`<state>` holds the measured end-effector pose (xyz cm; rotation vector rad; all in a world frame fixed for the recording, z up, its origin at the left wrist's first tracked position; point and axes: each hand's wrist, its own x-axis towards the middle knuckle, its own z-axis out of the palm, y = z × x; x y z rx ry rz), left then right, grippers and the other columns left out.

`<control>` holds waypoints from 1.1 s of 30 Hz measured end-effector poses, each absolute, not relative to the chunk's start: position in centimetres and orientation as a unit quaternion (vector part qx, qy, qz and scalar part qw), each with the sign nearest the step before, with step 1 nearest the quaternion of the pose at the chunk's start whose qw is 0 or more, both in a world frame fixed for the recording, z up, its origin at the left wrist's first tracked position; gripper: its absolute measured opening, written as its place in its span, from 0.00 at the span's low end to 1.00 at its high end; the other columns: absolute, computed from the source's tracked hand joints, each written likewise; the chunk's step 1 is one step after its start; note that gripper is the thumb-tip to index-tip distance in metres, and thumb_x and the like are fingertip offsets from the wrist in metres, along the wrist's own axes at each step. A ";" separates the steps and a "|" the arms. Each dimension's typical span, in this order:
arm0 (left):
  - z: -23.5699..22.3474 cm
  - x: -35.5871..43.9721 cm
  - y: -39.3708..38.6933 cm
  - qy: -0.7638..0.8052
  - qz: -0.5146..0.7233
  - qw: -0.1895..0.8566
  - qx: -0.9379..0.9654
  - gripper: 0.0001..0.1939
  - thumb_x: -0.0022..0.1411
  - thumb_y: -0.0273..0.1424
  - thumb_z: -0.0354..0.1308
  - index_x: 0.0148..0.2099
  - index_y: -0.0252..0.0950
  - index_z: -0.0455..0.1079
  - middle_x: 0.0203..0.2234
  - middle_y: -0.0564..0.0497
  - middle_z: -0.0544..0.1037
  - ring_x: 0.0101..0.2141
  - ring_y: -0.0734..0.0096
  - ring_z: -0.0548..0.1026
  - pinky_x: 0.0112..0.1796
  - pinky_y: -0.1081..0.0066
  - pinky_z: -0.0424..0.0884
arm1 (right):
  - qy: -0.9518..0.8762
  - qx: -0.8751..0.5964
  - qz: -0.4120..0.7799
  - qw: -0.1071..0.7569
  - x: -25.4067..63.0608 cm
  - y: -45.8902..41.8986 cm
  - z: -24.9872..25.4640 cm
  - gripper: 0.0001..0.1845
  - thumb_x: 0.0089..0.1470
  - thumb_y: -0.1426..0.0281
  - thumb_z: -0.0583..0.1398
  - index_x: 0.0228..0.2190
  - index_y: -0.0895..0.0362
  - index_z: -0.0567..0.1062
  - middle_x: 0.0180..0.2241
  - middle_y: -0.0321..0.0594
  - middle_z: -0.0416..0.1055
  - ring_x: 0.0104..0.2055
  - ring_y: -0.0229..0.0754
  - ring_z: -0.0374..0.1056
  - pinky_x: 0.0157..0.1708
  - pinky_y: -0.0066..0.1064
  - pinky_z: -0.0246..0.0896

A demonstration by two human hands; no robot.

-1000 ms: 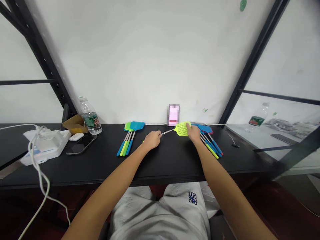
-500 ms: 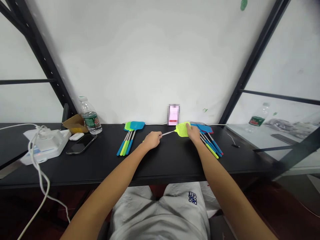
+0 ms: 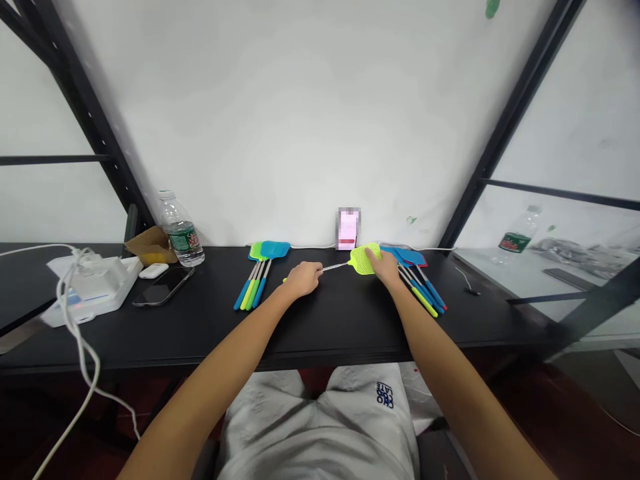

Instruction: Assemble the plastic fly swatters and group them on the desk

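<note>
Crosswise between left hand [image 3: 303,279] and right hand [image 3: 384,265], both gripping: yellow-green swatter [image 3: 365,259].

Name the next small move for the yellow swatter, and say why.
I'd turn the yellow swatter so its head points at the wall, the left hand guiding the handle end and the right hand the head. It lies crosswise between two bunches, left and right, whose heads all lie nearer the wall than their grips.

The place looked like a desk workspace: 1 black desk [image 3: 330,333] against a pale wall [image 3: 300,120], framed by dark metal posts [image 3: 500,140], with a power strip [image 3: 107,290].
</note>
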<state>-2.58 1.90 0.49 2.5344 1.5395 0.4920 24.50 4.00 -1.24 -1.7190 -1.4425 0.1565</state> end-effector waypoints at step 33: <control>1.9 -3.7 2.6 0.609 0.191 -0.029 0.769 0.19 0.67 0.42 0.46 0.42 0.38 0.74 0.39 0.42 0.79 0.43 0.55 0.76 0.41 0.64 0.70 | -0.413 -0.841 -0.026 0.348 25.5 2.5 0.3 0.21 0.58 0.62 0.53 0.45 0.65 0.72 0.49 0.62 0.68 0.53 0.62 0.64 0.51 0.47 0.57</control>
